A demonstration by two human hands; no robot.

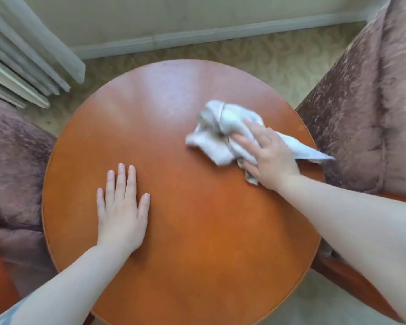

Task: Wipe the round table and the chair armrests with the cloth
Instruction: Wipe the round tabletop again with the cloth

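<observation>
I'm looking straight down on the round surface (174, 242), which fills the middle of the frame. My right hand (271, 158) is on the cloth (223, 127) at the centre right of the frame, over the right part of the top and near its rim. The fingers press down into the crumpled bundle and curl a little into the fabric, so I call it a hold and a press together. A tail of the cloth trails out from under the hand to the right, reaching the rim.

The cloth looks smeared in the picture, so I judge the wipe is in full swing. My left hand (121, 207) lies flat on the wood at the centre left, fingers straight and a little apart, holding nothing; I read it as a brace.

How far along? The surface is the step in hand. I can't tell from the sheen which parts the cloth has covered, so I won't credit any patch as done. The near half toward the bottom of the frame and the patch under my left palm look like work that remains.

The left chair (12, 160) and the right chair (366, 113) flank the surface. An orange wooden armrest (352, 282) shows at the lower right. No hand or cloth touches either chair, so I judge the armrests are all still ahead.
</observation>
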